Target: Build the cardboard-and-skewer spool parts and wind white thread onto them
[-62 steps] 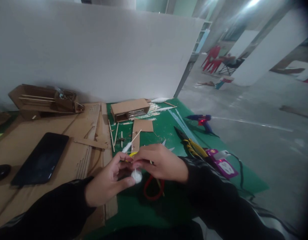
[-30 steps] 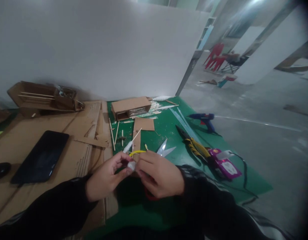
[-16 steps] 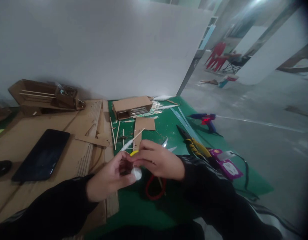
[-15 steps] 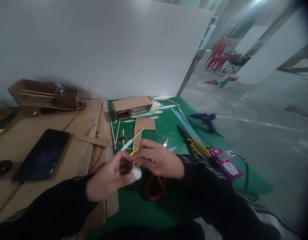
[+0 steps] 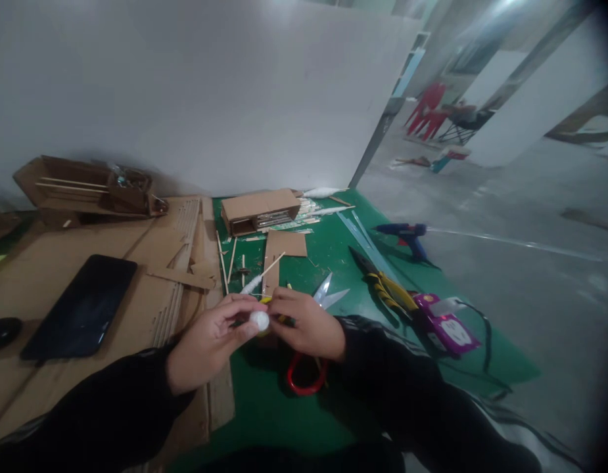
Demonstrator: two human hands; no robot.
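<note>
My left hand pinches a small round white object between thumb and fingers. Close against it on the right, my right hand has its fingers pressed together; what they grip is too small to make out. A bit of yellow shows between the hands. Just beyond them lies a thin stick wrapped in white. Scissors lie under my right hand, with their blades past the knuckles and a red handle below.
A cardboard box and thin sticks lie ahead on the green surface. Pliers, a glue gun and a purple power strip are on the right. At left, a black phone rests on cardboard.
My left hand has moved slightly up with the white object. My right hand has shifted left and closer to it, uncovering more of the scissor blades.
</note>
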